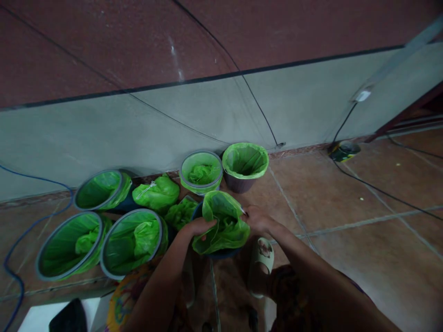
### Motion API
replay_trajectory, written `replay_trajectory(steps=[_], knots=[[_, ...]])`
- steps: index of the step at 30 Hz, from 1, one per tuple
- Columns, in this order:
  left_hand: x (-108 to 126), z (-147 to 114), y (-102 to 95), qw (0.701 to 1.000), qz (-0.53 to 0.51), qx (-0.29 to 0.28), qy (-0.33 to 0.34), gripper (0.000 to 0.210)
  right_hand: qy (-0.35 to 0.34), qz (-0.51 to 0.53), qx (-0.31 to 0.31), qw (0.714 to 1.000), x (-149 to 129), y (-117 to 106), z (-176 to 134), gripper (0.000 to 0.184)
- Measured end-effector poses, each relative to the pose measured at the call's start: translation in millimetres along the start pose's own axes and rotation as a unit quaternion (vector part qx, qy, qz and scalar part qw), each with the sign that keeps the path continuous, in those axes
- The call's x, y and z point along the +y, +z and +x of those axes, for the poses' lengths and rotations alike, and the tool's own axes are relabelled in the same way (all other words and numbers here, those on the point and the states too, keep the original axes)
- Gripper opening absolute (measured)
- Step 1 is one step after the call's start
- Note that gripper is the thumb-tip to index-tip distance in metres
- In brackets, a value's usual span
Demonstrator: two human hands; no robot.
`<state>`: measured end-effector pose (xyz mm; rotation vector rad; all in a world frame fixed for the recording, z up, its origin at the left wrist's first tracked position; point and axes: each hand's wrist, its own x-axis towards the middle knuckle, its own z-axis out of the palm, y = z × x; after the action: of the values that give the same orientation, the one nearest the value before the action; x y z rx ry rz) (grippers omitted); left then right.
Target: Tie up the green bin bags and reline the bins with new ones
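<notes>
A green bin bag (221, 203) stands with its mouth spread inside a dark blue bin (224, 253) between my feet. My left hand (202, 227) grips the bag's left edge, thumb over the plastic. At the right edge, my right hand (255, 218) is closed on the bag, with a small whitish bit showing at the fingertips. Just beyond stand a brown bin (238, 184) lined with green and a grey-rimmed lined bin (201, 186) holding a bunched bag.
Several lined bins, including a tilted bin (134, 274), stand at the left. A tied green bag (157, 193) lies near the wall. A blue hose (31, 226) curves at far left; a black cable (387, 196) crosses the floor by a tin (346, 151).
</notes>
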<state>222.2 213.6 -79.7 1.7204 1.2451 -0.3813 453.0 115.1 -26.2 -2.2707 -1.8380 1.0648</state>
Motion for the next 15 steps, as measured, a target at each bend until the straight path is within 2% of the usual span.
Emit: replay_trajectory(steps=[2,3,4,6,9,12,15], knots=[[0.2,0.4,-0.9,0.999,-0.022,-0.023,0.019,0.042,0.002,-0.008,0.009,1.000,-0.7,0.1,0.1,0.023],[0.0,2.0,0.5,0.999,-0.034,-0.019,0.028,0.037,0.003,-0.012,0.012,1.000,-1.0,0.4,0.4,0.023],[-0.5,4.3,3.2,0.998,-0.052,0.008,0.040,0.037,0.002,-0.016,0.013,1.000,-1.0,1.0,0.7,0.023],[-1.9,9.5,11.6,0.993,-0.096,0.042,0.057,0.047,0.002,-0.025,0.015,1.000,-1.1,2.4,1.1,0.024],[-3.5,15.3,26.1,0.988,-0.139,0.006,0.064,0.067,-0.001,-0.030,0.010,1.000,-1.7,3.8,0.2,0.025],[-3.6,16.0,36.1,0.989,-0.109,-0.016,0.099,0.071,-0.012,-0.017,0.011,1.000,-3.1,3.7,-2.3,0.024],[-3.9,14.8,41.2,0.984,-0.054,0.019,0.166,0.067,-0.014,-0.030,0.008,0.999,-4.1,3.0,-4.0,0.024]])
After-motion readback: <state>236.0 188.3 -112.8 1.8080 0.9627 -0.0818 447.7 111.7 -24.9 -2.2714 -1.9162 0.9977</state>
